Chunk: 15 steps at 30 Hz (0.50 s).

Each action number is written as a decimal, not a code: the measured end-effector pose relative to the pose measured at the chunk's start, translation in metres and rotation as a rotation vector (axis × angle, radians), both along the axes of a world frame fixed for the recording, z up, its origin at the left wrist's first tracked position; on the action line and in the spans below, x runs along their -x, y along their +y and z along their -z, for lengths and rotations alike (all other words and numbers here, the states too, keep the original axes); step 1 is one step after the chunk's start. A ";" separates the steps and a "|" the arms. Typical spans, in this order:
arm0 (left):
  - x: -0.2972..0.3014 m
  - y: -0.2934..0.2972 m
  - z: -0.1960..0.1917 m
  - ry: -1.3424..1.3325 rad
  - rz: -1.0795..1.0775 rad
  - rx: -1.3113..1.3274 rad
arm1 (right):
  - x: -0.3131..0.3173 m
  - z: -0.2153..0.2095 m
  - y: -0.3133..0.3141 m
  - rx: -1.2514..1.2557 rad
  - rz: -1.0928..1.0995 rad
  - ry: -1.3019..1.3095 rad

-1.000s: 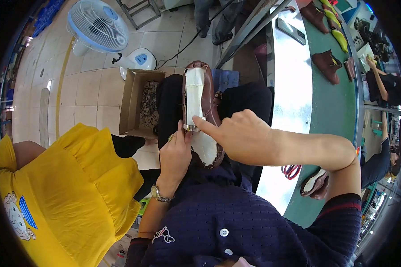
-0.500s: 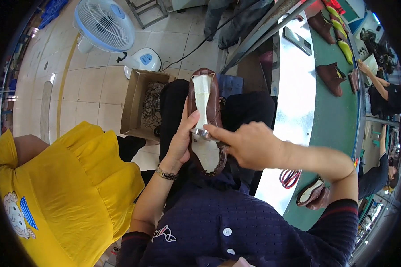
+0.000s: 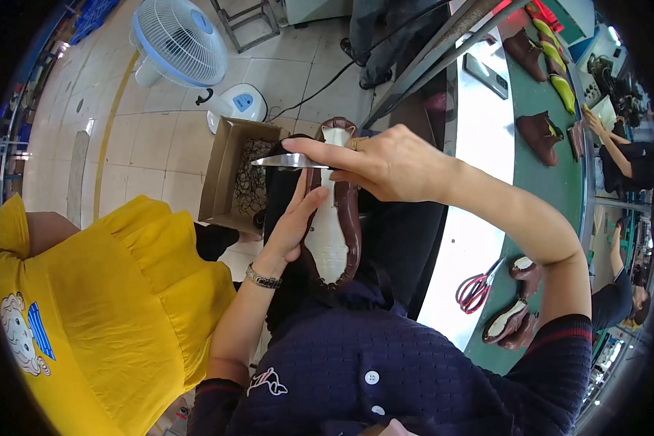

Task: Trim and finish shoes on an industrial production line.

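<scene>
Tiled floor lies beyond the hands, with a white fan (image 3: 179, 40) and a cardboard box (image 3: 234, 174). On the lap rests a brown shoe (image 3: 333, 211), sole up. Left hand (image 3: 293, 225) lies flat against its side; right hand (image 3: 385, 161) is clamped on a metal blade (image 3: 289, 161) above it. Red scissors (image 3: 475, 291) lie on the bench (image 3: 487, 189), right of both hands.

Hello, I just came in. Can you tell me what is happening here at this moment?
A person seated by a green workbench holds a brown shoe, sole side up, on the lap. The left hand steadies the shoe from its side. The right hand holds a shiny metal blade flat across the shoe near its far end. On the bench lie red-handled scissors and more brown shoes. A cardboard box and a fan stand on the floor.
</scene>
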<state>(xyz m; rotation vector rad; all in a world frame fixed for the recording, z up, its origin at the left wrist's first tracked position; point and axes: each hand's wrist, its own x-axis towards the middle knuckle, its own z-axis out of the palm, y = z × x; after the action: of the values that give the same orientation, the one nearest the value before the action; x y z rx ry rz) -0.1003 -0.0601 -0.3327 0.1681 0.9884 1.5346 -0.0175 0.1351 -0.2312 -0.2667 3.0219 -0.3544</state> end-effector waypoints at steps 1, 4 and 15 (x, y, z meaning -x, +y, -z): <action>0.000 0.000 0.000 -0.023 0.020 0.004 | -0.005 0.010 -0.001 0.119 0.012 0.045; -0.003 -0.004 0.001 -0.039 -0.010 0.056 | -0.003 0.003 -0.011 -0.169 0.018 -0.146; 0.001 -0.009 0.009 -0.081 0.041 0.097 | -0.018 -0.009 -0.032 0.026 0.005 -0.253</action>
<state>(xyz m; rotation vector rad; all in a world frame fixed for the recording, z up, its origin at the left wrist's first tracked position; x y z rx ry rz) -0.1016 -0.0691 -0.3420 0.0565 0.9867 1.4416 0.0004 0.1036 -0.2226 -0.2000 2.7720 -0.3956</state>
